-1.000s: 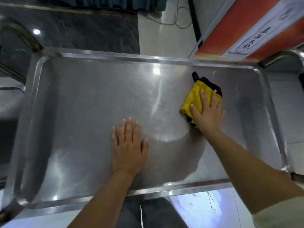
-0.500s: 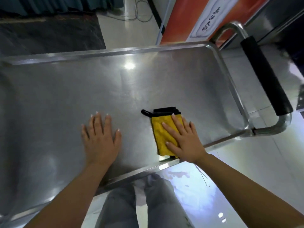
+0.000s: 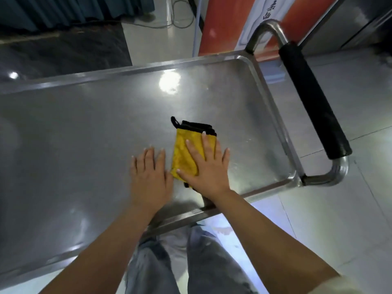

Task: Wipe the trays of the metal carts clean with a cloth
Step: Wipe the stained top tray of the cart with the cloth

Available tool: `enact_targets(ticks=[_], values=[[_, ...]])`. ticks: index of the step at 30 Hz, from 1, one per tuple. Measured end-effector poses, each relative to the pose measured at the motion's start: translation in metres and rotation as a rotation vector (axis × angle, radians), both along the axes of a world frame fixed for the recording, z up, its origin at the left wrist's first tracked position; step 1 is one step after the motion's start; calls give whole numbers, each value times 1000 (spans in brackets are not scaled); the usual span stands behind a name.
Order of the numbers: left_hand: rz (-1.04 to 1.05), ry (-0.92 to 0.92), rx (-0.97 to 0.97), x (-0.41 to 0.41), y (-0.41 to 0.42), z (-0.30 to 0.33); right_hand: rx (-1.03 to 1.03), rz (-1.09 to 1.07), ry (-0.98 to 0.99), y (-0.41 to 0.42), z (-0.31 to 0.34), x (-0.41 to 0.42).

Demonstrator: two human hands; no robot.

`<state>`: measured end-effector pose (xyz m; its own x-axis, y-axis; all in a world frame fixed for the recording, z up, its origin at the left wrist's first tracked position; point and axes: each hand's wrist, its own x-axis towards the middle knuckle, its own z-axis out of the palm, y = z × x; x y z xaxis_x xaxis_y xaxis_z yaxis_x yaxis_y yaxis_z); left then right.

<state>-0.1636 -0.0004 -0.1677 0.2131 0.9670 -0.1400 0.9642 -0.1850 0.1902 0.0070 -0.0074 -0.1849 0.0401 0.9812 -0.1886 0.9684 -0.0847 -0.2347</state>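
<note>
We look down on a shallow rectangular stainless-steel tray [image 3: 89,124] with a raised rim, the top shelf of a metal cart. On it lies a folded yellow cloth with black edging and a small black loop [image 3: 184,151], resting on the tray's floor toward its right half, nearer the front rim than the far one.

Our right hand [image 3: 206,166] lies flat on the cloth, palm down, fingers straight and spread; it presses the fabric against the metal without curling round it. The little finger reaches past the cloth's right edge onto bare steel.

Our left hand [image 3: 149,175] rests flat on the tray just beside the cloth's left edge, fingers extended and relaxed, grasping nothing. It is slightly blurred, and we cannot tell whether it touches the cloth.

At the tray's right end a bent steel tube handle with a black foam grip [image 3: 311,100] rises from the corners. Grey trousers [image 3: 212,262] show below the front rim. Beyond the cart stand an orange-and-white panel [image 3: 229,24], a pale tiled floor [image 3: 350,209] and a dark teal curtain [image 3: 63,11].
</note>
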Motion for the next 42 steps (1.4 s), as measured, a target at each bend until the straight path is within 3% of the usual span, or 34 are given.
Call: enact_targets(ticks=[4,10,14,23,27,32,37,42], values=[[93,28,62,23,-1,-15,115,313,25,15,-5,89],[116,-5,160,28,-1,-30,96,46,38,49,-3,178],[112,9,155,32,-1,-31,59,35,18,94,4,197],[128,6,145,34,2,-27,-58,-69,-6,220,7,143],[125,5,162,33,3,-28,-36,135,26,182,9,124],[126,-12,175,33,3,-27,23,383,75,66,7,126],[118,-38,166,35,1,-18,-30,360,-2,-11,8,147],[3,-27,154,5,-26,-16,-52,117,-12,-48,19,134]])
